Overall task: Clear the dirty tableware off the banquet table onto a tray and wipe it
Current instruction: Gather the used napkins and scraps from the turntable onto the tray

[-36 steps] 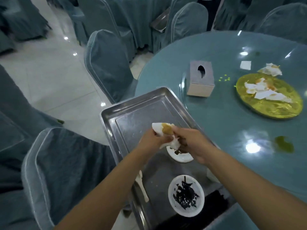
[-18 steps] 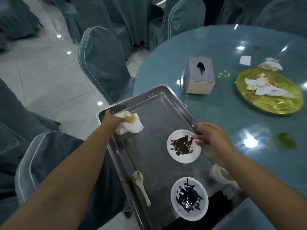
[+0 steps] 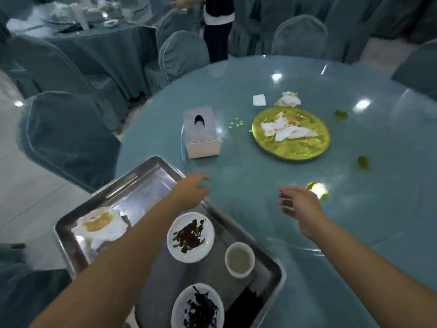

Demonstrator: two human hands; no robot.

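The rectangular steel tray [image 3: 151, 176] overhangs the round teal table's [image 3: 260, 176] near-left edge, long axis running diagonally toward the tissue box [image 3: 201, 132]. Left hand [image 3: 192, 189] and right hand [image 3: 299, 204] hover empty, fingers loosely spread. The nearest sauce-smeared white plate [image 3: 197, 306] is cut off.

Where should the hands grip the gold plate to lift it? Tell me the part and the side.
Grip the gold plate by its near rim, coming from the person's side. It lies flat and shallow on the table, so fingers probably must slide under the edge. The used napkins sit toward its far half, leaving the near rim bare. Both hands, left hand and right hand, are empty.
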